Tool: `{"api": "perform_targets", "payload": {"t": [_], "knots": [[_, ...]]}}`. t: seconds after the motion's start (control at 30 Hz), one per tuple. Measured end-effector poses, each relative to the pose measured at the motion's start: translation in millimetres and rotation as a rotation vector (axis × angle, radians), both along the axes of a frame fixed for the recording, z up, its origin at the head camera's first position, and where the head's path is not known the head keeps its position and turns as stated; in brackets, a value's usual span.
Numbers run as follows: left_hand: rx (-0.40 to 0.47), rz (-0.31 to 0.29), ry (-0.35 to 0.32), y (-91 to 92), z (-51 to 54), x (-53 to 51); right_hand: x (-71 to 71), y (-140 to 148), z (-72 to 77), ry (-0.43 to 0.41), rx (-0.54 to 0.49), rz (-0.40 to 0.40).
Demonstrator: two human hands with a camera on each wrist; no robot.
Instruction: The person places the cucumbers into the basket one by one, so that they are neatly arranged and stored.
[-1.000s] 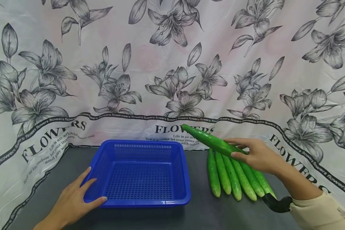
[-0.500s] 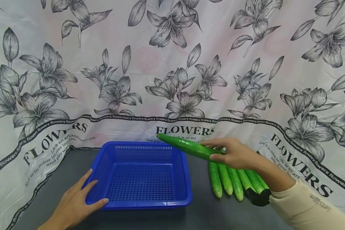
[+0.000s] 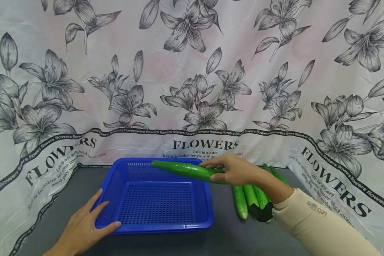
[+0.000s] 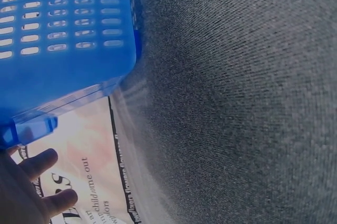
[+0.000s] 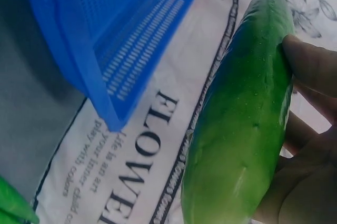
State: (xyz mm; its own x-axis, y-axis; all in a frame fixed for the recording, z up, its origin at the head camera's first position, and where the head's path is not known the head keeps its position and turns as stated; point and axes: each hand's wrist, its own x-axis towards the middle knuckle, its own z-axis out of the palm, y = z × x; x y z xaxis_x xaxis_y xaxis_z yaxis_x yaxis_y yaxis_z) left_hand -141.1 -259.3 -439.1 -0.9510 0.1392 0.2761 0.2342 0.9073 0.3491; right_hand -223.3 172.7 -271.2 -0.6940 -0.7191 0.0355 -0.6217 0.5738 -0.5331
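Head view; right hand (image 3: 235,170) grips cucumber (image 3: 185,170); left hand (image 3: 83,224) touches basket (image 3: 163,227)

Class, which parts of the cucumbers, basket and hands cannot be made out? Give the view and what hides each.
Head: parts of the lying cucumbers, behind the right forearm.
Head: part of the back wall of the blue basket, behind the held cucumber.
Left wrist: much of the left hand, beyond the lower-left corner.
Right wrist: the held cucumber's near end, below the bottom edge.
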Motion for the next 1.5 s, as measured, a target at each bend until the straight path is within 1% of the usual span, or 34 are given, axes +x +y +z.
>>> {"api": "perform_targets", "payload": {"t": [0.1,0.23,0.33,0.53,0.7,0.8,0.97,1.13,1.27,1.4,1.5], "knots": [[0.001,-0.004,0.011,0.0,-0.9,-0.6,-4.6,-11.9,-4.8,-0.031,0.017,0.014],[0.007,-0.007,0.017,-0.3,-2.3,-1.3,-10.2,-28.2,-10.8,-0.036,0.039,0.03],[0.019,-0.005,0.006,-0.5,-2.3,-1.4,-13.8,-38.9,-15.6,-0.031,0.051,0.037],[0.03,0.0,-0.01,-0.4,-1.0,-1.0,-21.8,-57.9,-28.0,-0.078,0.059,0.03],[0.038,0.0,-0.006,-0.7,-0.4,-1.2,-34.4,-74.5,-42.9,-0.146,0.064,0.047],[0.045,0.0,-0.005,0.2,0.2,-1.0,-42.1,-83.7,-52.8,-0.21,0.06,0.047],[0.055,-0.001,-0.015,0.7,1.0,-0.8,-50.9,-95.7,-68.5,-0.289,0.045,0.048],[0.061,0.007,-0.027,1.0,0.9,-2.0,-58.9,-103.7,-83.9,-0.311,0.052,0.058],[0.061,0.011,-0.013,1.1,-0.4,-3.3,-64.6,-109.7,-95.7,-0.315,0.078,0.046],[0.069,0.006,0.005,1.0,-1.5,-2.5,-66.8,-116.1,-108.0,-0.336,0.1,0.043],[0.073,0.009,0.001,0.7,-1.3,-1.8,-66.6,-121.0,-116.5,-0.361,0.116,0.05]]}}
